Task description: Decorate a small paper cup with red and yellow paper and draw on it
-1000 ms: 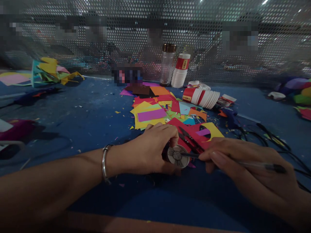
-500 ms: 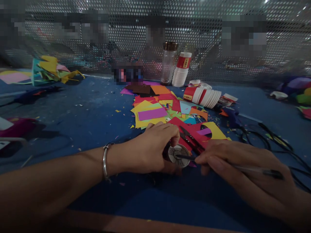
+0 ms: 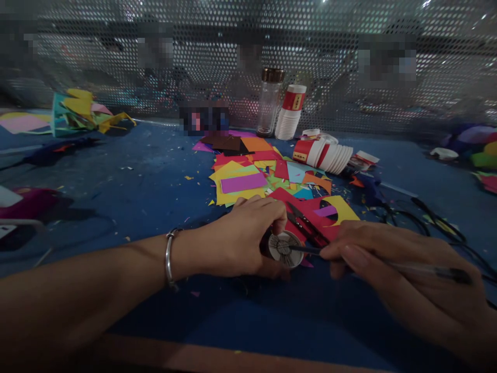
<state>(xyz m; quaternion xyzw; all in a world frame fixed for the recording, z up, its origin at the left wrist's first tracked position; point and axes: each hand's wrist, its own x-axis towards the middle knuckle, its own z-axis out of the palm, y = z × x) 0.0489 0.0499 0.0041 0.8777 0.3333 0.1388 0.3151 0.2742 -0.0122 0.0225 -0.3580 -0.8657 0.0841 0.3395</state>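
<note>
My left hand (image 3: 248, 238), a silver bangle at its wrist, is wrapped round a paper cup (image 3: 276, 250). The cup's round white base faces me and carries dark lines spreading from its middle; my fingers hide most of its side. In my right hand (image 3: 388, 264) is a pen (image 3: 306, 250), pinched between thumb and fingers, its dark tip at the right part of the base. Just beyond the cup, thread snips (image 3: 305, 223) lie on red paper (image 3: 280, 196).
Coloured paper scraps (image 3: 243, 181) spread over the blue table (image 3: 155, 171). Behind stand a glass bottle (image 3: 268, 106) and stacked paper cups (image 3: 288, 122); another cup stack (image 3: 322, 154) lies sideways. A blue glue gun (image 3: 368, 189) with black cable (image 3: 438, 217) is at right. Perforated metal (image 3: 217, 67) closes the back.
My right hand has shifted a little to the right with the pen, its tip moving across the cup's base. More dark lines show there. My left hand stays put.
</note>
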